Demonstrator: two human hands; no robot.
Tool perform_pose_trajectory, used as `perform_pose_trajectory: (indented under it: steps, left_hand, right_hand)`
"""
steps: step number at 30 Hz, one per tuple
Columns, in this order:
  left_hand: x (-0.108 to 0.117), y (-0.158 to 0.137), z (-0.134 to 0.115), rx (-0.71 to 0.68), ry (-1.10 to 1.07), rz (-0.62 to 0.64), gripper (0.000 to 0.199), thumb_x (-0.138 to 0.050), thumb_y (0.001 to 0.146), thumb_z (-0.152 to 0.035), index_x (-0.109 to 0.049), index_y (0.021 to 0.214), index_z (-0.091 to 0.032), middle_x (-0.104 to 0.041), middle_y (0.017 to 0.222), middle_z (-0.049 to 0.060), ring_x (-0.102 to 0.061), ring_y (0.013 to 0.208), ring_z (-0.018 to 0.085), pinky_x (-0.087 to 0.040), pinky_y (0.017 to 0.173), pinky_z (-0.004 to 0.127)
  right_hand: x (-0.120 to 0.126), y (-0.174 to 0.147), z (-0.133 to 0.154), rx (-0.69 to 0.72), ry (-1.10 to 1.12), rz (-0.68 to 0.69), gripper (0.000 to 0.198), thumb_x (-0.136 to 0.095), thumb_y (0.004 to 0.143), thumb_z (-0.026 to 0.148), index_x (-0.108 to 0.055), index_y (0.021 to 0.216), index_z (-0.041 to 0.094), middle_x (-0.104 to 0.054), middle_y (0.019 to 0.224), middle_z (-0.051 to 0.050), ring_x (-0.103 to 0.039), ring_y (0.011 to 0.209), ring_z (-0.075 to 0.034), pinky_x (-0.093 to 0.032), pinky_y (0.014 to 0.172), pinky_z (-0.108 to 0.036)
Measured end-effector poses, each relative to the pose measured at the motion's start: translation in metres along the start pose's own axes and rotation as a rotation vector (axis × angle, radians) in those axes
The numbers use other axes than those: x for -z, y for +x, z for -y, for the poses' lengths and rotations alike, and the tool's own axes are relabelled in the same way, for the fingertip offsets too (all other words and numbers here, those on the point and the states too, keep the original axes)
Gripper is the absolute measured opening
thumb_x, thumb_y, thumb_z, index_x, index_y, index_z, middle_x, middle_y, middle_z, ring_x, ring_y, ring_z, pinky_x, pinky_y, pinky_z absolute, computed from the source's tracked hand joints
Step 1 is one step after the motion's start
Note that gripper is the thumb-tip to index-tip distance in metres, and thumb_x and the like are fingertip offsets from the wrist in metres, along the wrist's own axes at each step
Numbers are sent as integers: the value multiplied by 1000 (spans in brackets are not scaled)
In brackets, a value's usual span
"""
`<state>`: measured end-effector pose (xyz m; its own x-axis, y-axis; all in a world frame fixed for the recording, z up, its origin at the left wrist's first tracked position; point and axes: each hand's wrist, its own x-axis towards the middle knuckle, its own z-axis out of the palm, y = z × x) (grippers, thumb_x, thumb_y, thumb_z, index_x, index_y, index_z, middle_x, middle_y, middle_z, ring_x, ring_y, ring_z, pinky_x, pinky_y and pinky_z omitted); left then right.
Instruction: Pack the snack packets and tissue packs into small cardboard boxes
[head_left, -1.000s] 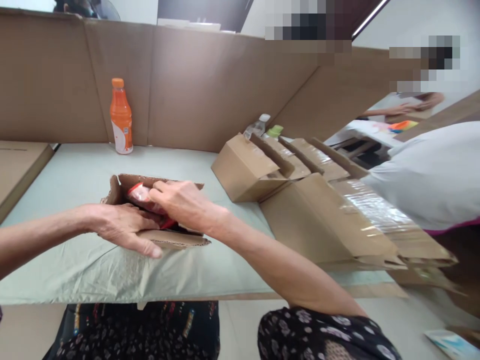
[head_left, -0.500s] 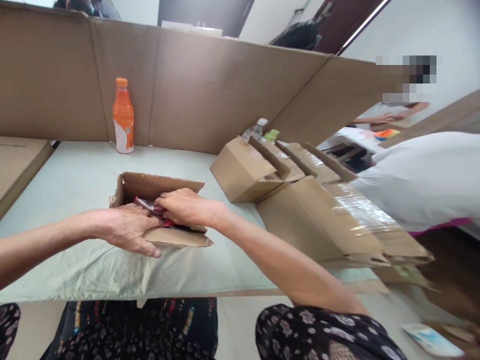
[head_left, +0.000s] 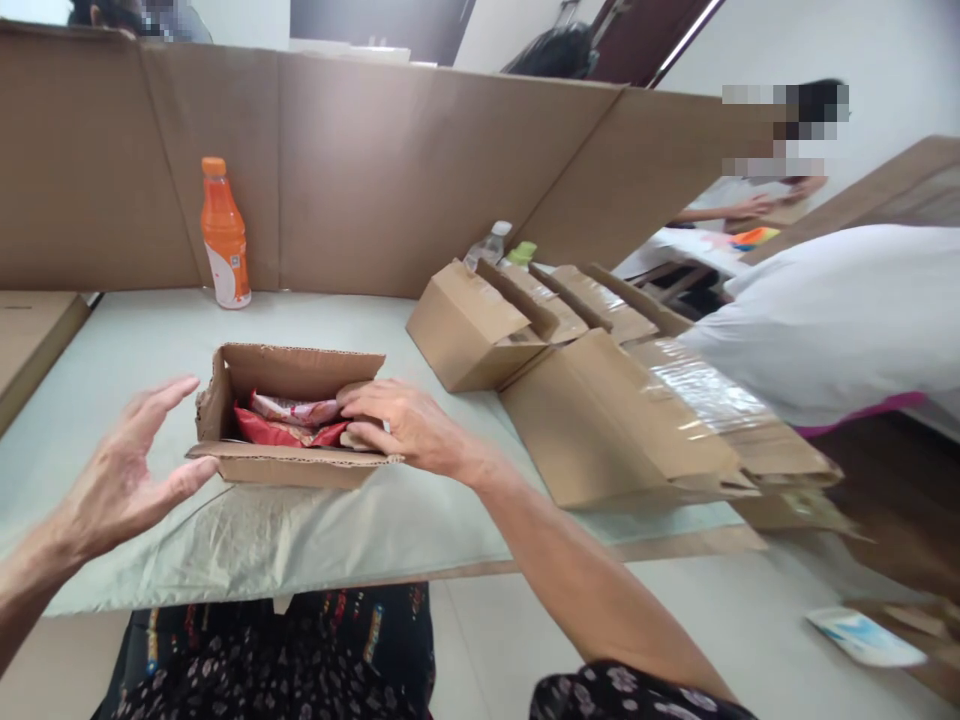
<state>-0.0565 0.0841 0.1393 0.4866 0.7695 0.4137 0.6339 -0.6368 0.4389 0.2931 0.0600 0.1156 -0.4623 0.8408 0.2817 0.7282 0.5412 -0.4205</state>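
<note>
A small cardboard box (head_left: 296,470) stands with its top open on the pale cloth. Inside lie a red snack packet (head_left: 270,430) and a pink-and-white packet (head_left: 296,409), side by side. My left hand (head_left: 139,465) hovers off the box's left end, fingers and thumb wide apart, with nothing in it. At the opposite end, my right hand (head_left: 397,425) reaches over the box's right edge, its fingers extended above the packets and its thumb apart. It hides that end of the box, and whether it touches a packet is unclear.
An orange drink bottle (head_left: 224,240) stands against the upright cardboard screen (head_left: 435,170). To the right are several open cardboard boxes (head_left: 607,430), a clear bottle (head_left: 491,245) rising behind them. A flat carton (head_left: 34,345) lies at the left. A person in white (head_left: 847,320) is close on the right.
Both hands have come up out of the box. My left hand moved left, away from it, and my right hand shifted to its right end, leaving the packets in view.
</note>
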Motion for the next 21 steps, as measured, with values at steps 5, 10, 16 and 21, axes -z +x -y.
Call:
perform_pose_trajectory:
  steps: [5,10,16,21]
  left_hand:
    - [-27,-3,0,70,-113,90,64,-59,94,-61,-53,147,-25,-60,151,12,-57,140,36,-46,120,56]
    - [-35,-3,-6,88,-148,96,55,-55,96,-62,-64,132,-22,-69,140,14,-64,132,34,-50,116,53]
    - [-30,8,-3,198,-207,92,56,-54,95,-59,-59,136,-22,-78,120,9,-71,117,30,-53,110,49]
    - [-46,18,3,203,-161,-91,56,-58,93,-51,-55,141,-22,-67,135,12,-68,115,27,-58,100,45]
  right_hand:
    - [6,17,1,-102,58,-81,42,-56,98,22,-65,139,19,-57,156,-14,-71,120,-24,-58,104,-43]
    - [3,32,4,-258,49,-69,58,-59,94,22,-54,152,19,-40,168,-19,-76,101,-21,-62,94,-43]
    - [2,16,0,-190,182,-306,35,-56,97,29,-70,128,18,-64,146,-15,-74,79,-15,-63,78,-36]
    - [3,-4,0,-164,57,-547,27,-56,100,37,-71,117,23,-68,139,-13,-72,112,-26,-61,92,-46]
